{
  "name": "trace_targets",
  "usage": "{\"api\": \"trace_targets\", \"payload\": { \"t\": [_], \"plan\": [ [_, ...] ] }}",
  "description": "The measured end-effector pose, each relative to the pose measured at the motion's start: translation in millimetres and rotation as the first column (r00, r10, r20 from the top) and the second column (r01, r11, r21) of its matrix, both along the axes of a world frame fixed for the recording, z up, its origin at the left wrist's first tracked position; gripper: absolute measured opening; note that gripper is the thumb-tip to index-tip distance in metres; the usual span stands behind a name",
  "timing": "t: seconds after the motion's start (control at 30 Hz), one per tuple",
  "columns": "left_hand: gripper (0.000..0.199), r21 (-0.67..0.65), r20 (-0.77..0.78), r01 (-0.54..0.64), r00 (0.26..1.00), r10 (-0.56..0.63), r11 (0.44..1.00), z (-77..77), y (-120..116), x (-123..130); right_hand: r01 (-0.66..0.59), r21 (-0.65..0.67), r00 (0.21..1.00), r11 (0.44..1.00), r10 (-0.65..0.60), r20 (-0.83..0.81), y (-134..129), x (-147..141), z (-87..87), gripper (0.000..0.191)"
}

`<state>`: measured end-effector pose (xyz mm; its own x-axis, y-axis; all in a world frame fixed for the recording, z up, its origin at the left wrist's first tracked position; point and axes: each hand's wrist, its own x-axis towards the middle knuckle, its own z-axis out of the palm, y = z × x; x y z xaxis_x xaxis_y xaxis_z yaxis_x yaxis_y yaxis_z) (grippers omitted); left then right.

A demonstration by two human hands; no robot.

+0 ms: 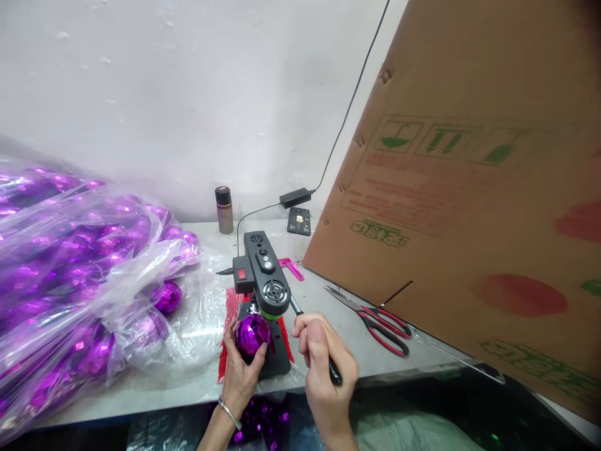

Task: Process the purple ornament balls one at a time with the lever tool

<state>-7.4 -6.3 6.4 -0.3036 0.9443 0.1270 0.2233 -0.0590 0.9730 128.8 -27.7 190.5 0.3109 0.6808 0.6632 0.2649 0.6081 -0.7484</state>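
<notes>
My left hand grips a shiny purple mirrored ball, thumb on its right side and fingers on its left. The ball sits right under the front of a small black bench drill press, above its dark base. Part of the tool tip is hidden by the ball and the machine head. My right hand is wrapped around the black-gripped lever handle, which slopes up to the machine's right side. A red switch shows on the machine's left box.
A clear plastic bag of purple balls fills the left. A loose-looking ball lies at its edge. Red-handled scissors, a large cardboard box, a bottle, a power adapter and a dark phone-like slab surround the machine.
</notes>
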Motion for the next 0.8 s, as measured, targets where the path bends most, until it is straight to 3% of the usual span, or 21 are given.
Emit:
{"api": "trace_targets", "payload": {
  "t": [0.27,0.6,0.7,0.8],
  "plan": [
    [0.085,-0.043,-0.038,0.074,0.996,-0.075,0.996,9.9,-2,-9,-0.001,-0.029,1.000,1.000,0.000,-0.027,2,-2,16.0,0.051],
    [0.079,0.053,-0.102,0.164,0.982,-0.158,0.985,2.5,6,10,0.004,-0.105,1.000,0.994,-0.006,-0.018,3,-1,28.1,0.054],
    [0.081,0.031,-0.095,0.221,0.972,-0.217,0.975,1.4,5,6,0.002,-0.077,1.000,0.997,-0.002,-0.006,2,-1,22.2,0.051],
    [0.081,0.029,-0.081,0.277,0.958,-0.274,0.960,0.4,4,1,0.014,-0.013,1.000,1.000,-0.014,-0.011,1,-1,3.5,0.046]
  ]
}}
